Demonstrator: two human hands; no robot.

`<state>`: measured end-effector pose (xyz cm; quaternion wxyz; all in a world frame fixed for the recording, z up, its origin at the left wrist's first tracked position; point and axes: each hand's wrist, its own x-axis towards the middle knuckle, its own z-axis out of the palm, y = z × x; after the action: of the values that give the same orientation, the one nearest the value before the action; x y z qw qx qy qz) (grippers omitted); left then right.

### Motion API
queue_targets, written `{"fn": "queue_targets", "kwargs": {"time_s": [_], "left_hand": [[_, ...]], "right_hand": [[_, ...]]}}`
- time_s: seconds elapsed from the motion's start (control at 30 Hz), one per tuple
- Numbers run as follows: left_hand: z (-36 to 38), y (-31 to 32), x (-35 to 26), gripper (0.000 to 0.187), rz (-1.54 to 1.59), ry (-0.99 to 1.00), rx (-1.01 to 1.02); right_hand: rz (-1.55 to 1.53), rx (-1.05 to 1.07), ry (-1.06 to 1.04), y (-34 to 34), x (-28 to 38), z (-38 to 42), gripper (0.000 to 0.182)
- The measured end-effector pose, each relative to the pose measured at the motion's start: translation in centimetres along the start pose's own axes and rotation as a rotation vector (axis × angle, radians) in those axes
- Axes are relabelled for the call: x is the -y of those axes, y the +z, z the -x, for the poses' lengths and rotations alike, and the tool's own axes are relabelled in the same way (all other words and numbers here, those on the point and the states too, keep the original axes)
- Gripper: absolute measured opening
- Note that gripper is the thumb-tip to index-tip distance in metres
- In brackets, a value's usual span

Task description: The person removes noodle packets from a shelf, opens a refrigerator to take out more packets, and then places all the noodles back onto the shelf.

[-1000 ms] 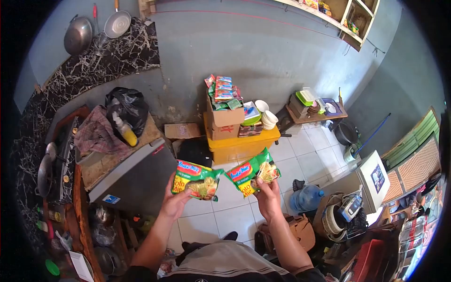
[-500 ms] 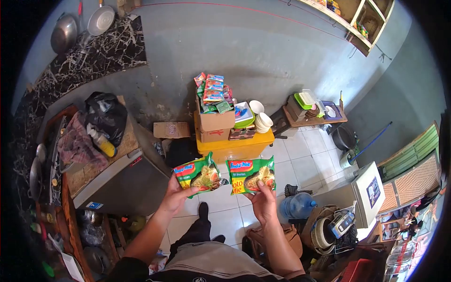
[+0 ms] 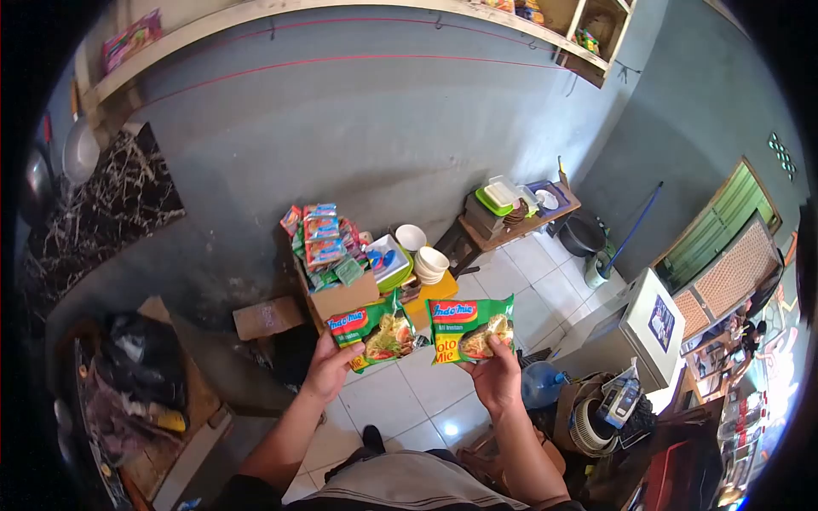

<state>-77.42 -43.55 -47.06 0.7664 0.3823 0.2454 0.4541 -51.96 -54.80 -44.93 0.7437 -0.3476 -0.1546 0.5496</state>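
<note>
Each of my hands grips one green instant noodle packet with a red brand label, held up side by side in front of me. The left instant noodle packet (image 3: 389, 335) is tilted, with my left hand (image 3: 331, 364) closed on its lower left corner. My right hand (image 3: 496, 375) pinches the lower right part of the other instant noodle packet (image 3: 460, 328), its thumb over the printed bowl. A small gap separates the two packets. Behind them stands a cardboard box (image 3: 345, 298) filled with colourful sachets (image 3: 322, 234).
White bowls (image 3: 432, 262) and a tray (image 3: 388, 262) sit on a yellow chest (image 3: 443, 294). A low wooden table (image 3: 520, 228) stands along the wall. To the right are a water jug (image 3: 542, 385) and a white fridge (image 3: 652, 328). A black bag (image 3: 141, 358) lies at left.
My view has tilted up and shifted, so the upper shelf shows more and the cardboard box appears further left. Both hands still hold the packets, now lower and slightly right in view.
</note>
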Motion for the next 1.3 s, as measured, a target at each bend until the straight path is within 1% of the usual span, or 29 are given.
{"fn": "queue_targets", "kwargs": {"time_s": [0.13, 0.23, 0.3, 0.37, 0.43, 0.5, 0.57, 0.6, 0.7, 0.8, 0.87, 0.9, 0.97, 1.1, 1.17, 1.23, 1.3], "left_hand": [[-3.5, 0.9, 0.9, 0.052, -0.067, -0.002, 0.065], [-6.0, 2.1, 2.0, 0.052, -0.129, -0.032, 0.082], [-7.9, 3.7, 2.6, 0.052, -0.151, -0.049, 0.07], [-10.1, 5.1, 3.4, 0.053, -0.188, -0.001, 0.102], [-12.1, 7.2, 4.2, 0.054, -0.183, -0.002, 0.112], [-14.1, 9.4, 5.2, 0.055, -0.183, 0.028, 0.112], [-16.1, 11.8, 6.6, 0.056, -0.198, 0.038, 0.105], [-17.1, 13.1, 7.1, 0.056, -0.208, 0.047, 0.116], [-19.7, 16.2, 8.3, 0.056, -0.225, 0.063, 0.129], [-21.7, 18.7, 9.1, 0.056, -0.231, 0.087, 0.111], [-22.9, 19.7, 9.4, 0.056, -0.233, 0.123, 0.089], [-23.3, 19.9, 9.5, 0.056, -0.23, 0.138, 0.076], [-24.3, 20.3, 9.5, 0.057, -0.23, 0.163, 0.055], [-26.3, 20.5, 9.0, 0.058, -0.3, 0.246, 0.042], [-27.8, 20.3, 8.8, 0.058, -0.315, 0.286, 0.046], [-29.3, 20.3, 8.2, 0.06, -0.411, 0.389, 0.042], [-30.8, 20.9, 7.6, 0.062, -0.393, 0.398, 0.04]], "right_hand": [[0.002, -0.054, -0.034, -1.0, 2.0, -1.6, 0.045], [0.003, -0.131, -0.1, -2.5, 4.0, -3.2, 0.044], [0.086, -0.165, -0.154, -4.1, 5.4, -4.4, 0.046], [0.065, -0.166, -0.15, -5.6, 7.1, -5.6, 0.045], [0.033, -0.169, -0.175, -6.4, 9.3, -6.7, 0.043], [0.021, -0.171, -0.17, -8.7, 11.4, -8.2, 0.045], [0.099, -0.161, -0.152, -10.4, 14.0, -9.8, 0.046], [0.091, -0.156, -0.16, -11.2, 15.2, -10.5, 0.046], [0.167, -0.19, -0.162, -13.8, 18.4, -12.5, 0.047], [0.249, -0.157, -0.146, -15.8, 20.8, -14.6, 0.049], [0.223, -0.18, -0.133, -16.0, 22.0, -15.9, 0.049], [0.226, -0.166, -0.131, -16.2, 22.5, -16.8, 0.049], [0.136, -0.112, -0.107, -16.3, 23.3, -18.5, 0.055], [0.084, -0.095, -0.126, -15.3, 24.2, -22.1, 0.054], [0.15, -0.029, -0.145, -14.4, 25.0, -24.1, 0.051], [0.145, -0.01, -0.166, -14.0, 25.4, -26.1, 0.051], [0.19, -0.002, -0.163, -13.2, 26.0, -28.1, 0.052]]}}
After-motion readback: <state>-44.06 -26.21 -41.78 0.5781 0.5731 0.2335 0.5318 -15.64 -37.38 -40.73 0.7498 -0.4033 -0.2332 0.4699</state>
